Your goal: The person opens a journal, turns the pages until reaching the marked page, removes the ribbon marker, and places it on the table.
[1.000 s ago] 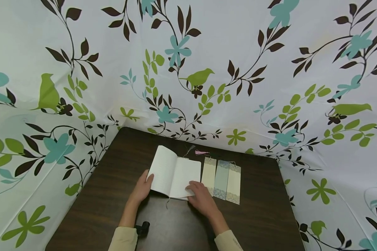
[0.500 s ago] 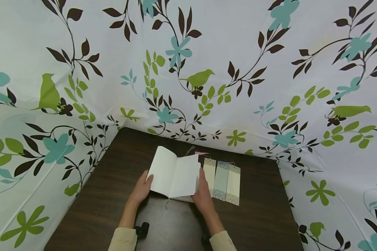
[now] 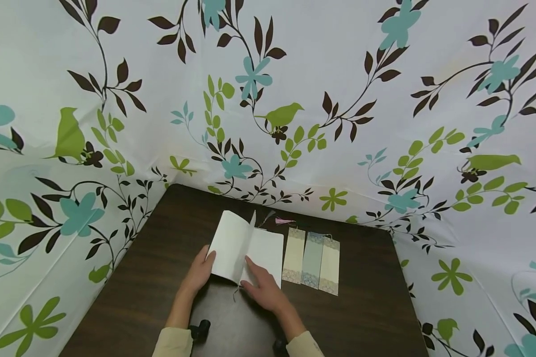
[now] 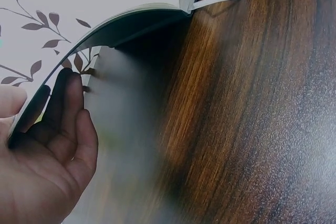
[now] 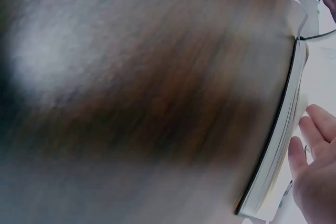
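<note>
An open notebook point(image 3: 227, 243) with white pages and a dark cover lies on the table, its left side raised. My left hand point(image 3: 198, 271) grips that side, thumb on the page and fingers behind the cover, as the left wrist view also shows. At the middle of the notebook, my right hand point(image 3: 265, 288) touches a page point(image 3: 253, 219) that stands up near the spine. In the right wrist view the fingers point(image 5: 311, 129) of this hand are loosely extended beside the page edges. A thin ribbon point(image 4: 218, 0) hangs from the spine at the near edge.
Right of the notebook lie a cream bookmark point(image 3: 295, 254), a blue-grey bookmark point(image 3: 313, 258) and another cream bookmark point(image 3: 330, 265). A pink tassel point(image 3: 285, 221) and a dark tassel point(image 3: 268, 217) rest behind. A patterned cloth point(image 3: 348, 163) surrounds the dark wooden table point(image 3: 370, 297).
My right hand has moved from the right page edge leftward to the spine, carrying a page over until it stands up. The left hand keeps its grip on the notebook.
</note>
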`<state>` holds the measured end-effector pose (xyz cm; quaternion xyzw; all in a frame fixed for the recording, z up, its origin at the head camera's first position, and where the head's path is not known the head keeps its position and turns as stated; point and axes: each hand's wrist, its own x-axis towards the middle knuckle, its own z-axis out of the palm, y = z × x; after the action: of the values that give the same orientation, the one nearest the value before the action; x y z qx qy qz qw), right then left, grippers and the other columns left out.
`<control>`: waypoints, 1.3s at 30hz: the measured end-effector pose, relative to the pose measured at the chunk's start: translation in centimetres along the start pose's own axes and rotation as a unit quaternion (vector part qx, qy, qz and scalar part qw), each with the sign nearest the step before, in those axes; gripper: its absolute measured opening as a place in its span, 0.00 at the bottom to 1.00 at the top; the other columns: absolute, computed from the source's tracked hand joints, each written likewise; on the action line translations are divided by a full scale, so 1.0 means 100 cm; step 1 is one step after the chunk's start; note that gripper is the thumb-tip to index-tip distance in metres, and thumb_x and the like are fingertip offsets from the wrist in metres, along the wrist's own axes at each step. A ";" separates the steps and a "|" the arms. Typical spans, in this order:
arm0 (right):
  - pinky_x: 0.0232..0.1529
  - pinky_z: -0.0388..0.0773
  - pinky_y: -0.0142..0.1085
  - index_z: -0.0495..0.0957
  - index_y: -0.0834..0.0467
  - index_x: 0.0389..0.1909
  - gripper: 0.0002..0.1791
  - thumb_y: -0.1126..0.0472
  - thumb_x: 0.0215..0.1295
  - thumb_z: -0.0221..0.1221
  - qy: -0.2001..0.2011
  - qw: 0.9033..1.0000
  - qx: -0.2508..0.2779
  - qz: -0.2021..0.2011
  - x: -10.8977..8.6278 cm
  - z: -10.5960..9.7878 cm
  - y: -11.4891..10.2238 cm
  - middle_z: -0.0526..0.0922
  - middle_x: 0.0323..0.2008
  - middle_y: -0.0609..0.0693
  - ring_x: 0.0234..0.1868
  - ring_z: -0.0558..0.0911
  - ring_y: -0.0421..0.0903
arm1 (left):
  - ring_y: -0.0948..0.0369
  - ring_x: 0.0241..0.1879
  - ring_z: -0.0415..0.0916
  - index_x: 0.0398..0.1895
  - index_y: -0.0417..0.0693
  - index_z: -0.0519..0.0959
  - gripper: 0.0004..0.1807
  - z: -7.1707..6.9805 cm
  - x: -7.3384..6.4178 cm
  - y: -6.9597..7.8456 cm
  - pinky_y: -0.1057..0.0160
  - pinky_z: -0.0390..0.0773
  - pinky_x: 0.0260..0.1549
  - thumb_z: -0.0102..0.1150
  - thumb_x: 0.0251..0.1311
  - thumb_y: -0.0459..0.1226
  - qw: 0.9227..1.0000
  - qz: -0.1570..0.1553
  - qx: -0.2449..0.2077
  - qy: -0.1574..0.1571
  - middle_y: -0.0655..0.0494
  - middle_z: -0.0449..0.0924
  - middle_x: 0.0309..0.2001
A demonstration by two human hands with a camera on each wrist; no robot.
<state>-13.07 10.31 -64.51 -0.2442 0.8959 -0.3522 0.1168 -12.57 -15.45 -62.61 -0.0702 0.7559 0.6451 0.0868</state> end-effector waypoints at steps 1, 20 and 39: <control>0.72 0.73 0.58 0.56 0.49 0.87 0.39 0.43 0.83 0.56 -0.003 1.000 -0.007 -0.004 0.000 0.000 -0.001 0.70 0.80 0.54 0.78 0.72 0.60 | 0.41 0.79 0.62 0.84 0.43 0.58 0.29 0.000 0.000 0.000 0.35 0.63 0.74 0.35 0.90 0.47 1.000 0.001 -0.002 0.003 0.39 0.66 0.79; 0.70 0.70 0.66 0.62 0.44 0.85 0.35 0.45 0.82 0.57 -0.040 0.996 -0.079 -0.025 0.005 0.000 -0.012 0.69 0.81 0.52 0.78 0.72 0.58 | 0.42 0.70 0.73 0.81 0.39 0.61 0.30 -0.001 0.002 0.003 0.38 0.72 0.66 0.44 0.87 0.48 1.000 0.001 0.017 0.009 0.36 0.72 0.73; 0.73 0.70 0.62 0.70 0.51 0.80 0.36 0.44 0.76 0.63 -0.024 0.980 -0.194 0.032 -0.009 -0.023 0.018 0.68 0.82 0.53 0.81 0.69 0.58 | 0.36 0.84 0.49 0.86 0.37 0.51 0.34 -0.002 0.003 0.000 0.32 0.54 0.79 0.41 0.89 0.46 1.000 -0.003 0.015 -0.012 0.34 0.53 0.85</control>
<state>-13.82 13.26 -64.10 -0.2421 0.9514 -0.1623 0.1000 -12.83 -15.70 -62.63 -0.0634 0.7638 0.6346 0.0994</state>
